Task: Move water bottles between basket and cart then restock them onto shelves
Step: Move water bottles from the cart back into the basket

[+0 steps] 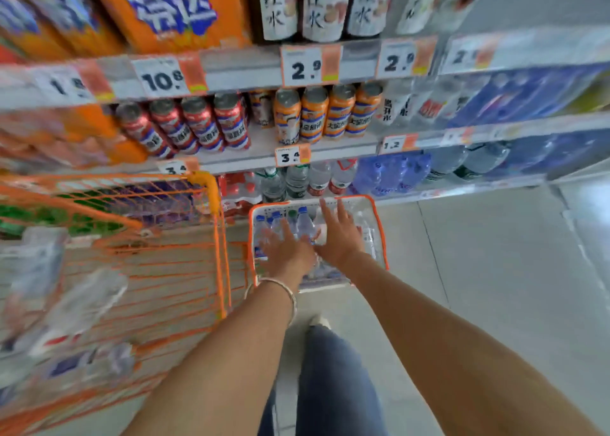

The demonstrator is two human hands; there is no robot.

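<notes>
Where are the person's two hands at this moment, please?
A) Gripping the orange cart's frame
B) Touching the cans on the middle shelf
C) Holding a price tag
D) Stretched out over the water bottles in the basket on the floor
D: the left hand and the right hand both reach, fingers extended, over the water bottles inside the basket, clear of the cart beside it.

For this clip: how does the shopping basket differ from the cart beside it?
The basket has white walls and an orange rim; the cart is all orange wire. The basket is far smaller than the cart to its left. The left hand and right hand reach open over the basket, not the cart. The basket bottles stand upright; the cart bottles, blurred, seem to lie flat. Both hold clear water bottles.
</notes>
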